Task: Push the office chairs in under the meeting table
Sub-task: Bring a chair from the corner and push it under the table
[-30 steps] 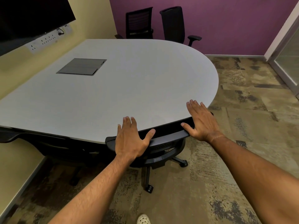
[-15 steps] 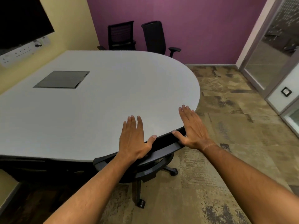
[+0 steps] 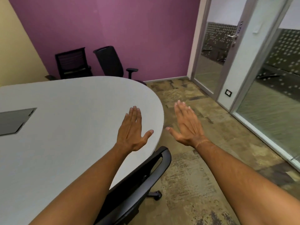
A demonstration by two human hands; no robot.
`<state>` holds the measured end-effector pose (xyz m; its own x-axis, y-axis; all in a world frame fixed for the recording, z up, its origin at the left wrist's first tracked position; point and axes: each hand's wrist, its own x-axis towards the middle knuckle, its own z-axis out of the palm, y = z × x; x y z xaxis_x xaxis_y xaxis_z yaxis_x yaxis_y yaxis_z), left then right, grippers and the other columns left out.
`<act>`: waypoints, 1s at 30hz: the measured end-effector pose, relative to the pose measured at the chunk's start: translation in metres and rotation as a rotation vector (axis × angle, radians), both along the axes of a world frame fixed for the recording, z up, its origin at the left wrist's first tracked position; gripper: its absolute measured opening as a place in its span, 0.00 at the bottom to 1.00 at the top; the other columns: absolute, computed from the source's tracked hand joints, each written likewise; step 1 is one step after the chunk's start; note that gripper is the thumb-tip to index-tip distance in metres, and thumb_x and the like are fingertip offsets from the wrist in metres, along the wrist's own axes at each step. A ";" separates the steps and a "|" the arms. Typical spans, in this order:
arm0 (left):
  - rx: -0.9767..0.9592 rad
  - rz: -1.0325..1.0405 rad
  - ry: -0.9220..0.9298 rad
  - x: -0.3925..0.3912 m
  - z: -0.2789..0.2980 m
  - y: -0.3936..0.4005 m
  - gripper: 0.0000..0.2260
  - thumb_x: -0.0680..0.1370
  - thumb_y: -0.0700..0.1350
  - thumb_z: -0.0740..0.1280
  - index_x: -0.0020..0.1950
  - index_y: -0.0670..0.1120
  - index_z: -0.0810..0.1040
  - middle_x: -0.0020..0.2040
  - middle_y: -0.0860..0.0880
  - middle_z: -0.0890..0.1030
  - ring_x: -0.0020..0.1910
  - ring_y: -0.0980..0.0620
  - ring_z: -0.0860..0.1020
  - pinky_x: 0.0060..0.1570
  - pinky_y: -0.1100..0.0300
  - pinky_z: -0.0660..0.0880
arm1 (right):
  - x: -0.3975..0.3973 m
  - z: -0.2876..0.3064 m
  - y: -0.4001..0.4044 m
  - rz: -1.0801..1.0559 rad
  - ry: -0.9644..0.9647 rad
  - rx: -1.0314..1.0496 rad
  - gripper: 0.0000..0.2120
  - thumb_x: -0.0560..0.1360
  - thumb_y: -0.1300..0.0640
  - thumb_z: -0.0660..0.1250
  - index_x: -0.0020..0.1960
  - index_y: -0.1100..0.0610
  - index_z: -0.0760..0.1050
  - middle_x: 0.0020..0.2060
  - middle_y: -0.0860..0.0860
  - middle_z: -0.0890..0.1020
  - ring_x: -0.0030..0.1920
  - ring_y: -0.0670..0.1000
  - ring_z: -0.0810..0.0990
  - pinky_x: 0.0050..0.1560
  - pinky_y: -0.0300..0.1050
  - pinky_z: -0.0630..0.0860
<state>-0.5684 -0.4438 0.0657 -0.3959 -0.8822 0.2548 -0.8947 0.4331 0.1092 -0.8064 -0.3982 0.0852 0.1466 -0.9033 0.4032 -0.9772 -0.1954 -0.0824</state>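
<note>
A large grey meeting table (image 3: pixel 68 120) with a rounded end fills the left of the view. A black office chair (image 3: pixel 142 174) stands tucked against its near edge, backrest top touching the table rim, one caster showing on the carpet. My left hand (image 3: pixel 132 132) hovers flat and open above the tabletop, off the chair. Beside the table's rounded end, my right hand (image 3: pixel 186 125) is open in the air over the floor. Two more black office chairs stand at the far side: a mesh-backed one (image 3: pixel 71 64) and a taller one (image 3: pixel 110 61) turned at an angle.
A dark cable hatch (image 3: pixel 14 120) is set into the tabletop at left. A purple wall runs behind the far chairs. Glass door and partition (image 3: pixel 266 88) line the right side. Patterned carpet (image 3: pixel 203 184) covers the floor between table and glass.
Both hands have let go of the near chair's backrest and lifted forward, fingers spread. The view has swung right and up, toward the far chairs and the glass door.
</note>
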 end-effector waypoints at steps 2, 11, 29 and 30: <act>-0.015 -0.017 -0.008 -0.025 0.002 -0.021 0.43 0.73 0.71 0.42 0.77 0.44 0.34 0.76 0.47 0.32 0.74 0.49 0.31 0.70 0.56 0.30 | -0.021 0.000 -0.012 -0.029 -0.003 -0.016 0.44 0.76 0.37 0.58 0.79 0.63 0.47 0.79 0.61 0.51 0.79 0.58 0.48 0.78 0.54 0.44; -0.059 -0.028 -0.034 -0.147 0.004 -0.120 0.42 0.73 0.70 0.41 0.78 0.45 0.35 0.78 0.45 0.35 0.76 0.49 0.33 0.72 0.55 0.32 | -0.147 0.002 -0.103 -0.051 0.001 -0.051 0.43 0.76 0.37 0.57 0.79 0.63 0.48 0.79 0.61 0.53 0.79 0.58 0.49 0.78 0.54 0.46; -0.107 0.110 0.018 -0.327 0.008 -0.362 0.43 0.74 0.71 0.42 0.79 0.44 0.41 0.80 0.44 0.41 0.78 0.47 0.39 0.75 0.53 0.37 | -0.328 0.003 -0.361 0.059 -0.019 -0.011 0.43 0.76 0.36 0.55 0.79 0.62 0.45 0.79 0.60 0.50 0.79 0.56 0.46 0.78 0.55 0.45; -0.103 0.114 0.024 -0.333 0.005 -0.382 0.43 0.74 0.71 0.42 0.79 0.43 0.41 0.80 0.44 0.41 0.78 0.47 0.39 0.75 0.52 0.38 | -0.334 0.000 -0.383 0.062 -0.023 -0.007 0.43 0.76 0.36 0.54 0.79 0.62 0.45 0.79 0.60 0.50 0.79 0.56 0.47 0.78 0.55 0.45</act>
<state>-0.9016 -0.8263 0.0704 -0.2872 -0.8900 0.3542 -0.9364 0.3388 0.0919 -1.1408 -0.7810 0.0847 0.1925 -0.8899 0.4136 -0.9611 -0.2559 -0.1034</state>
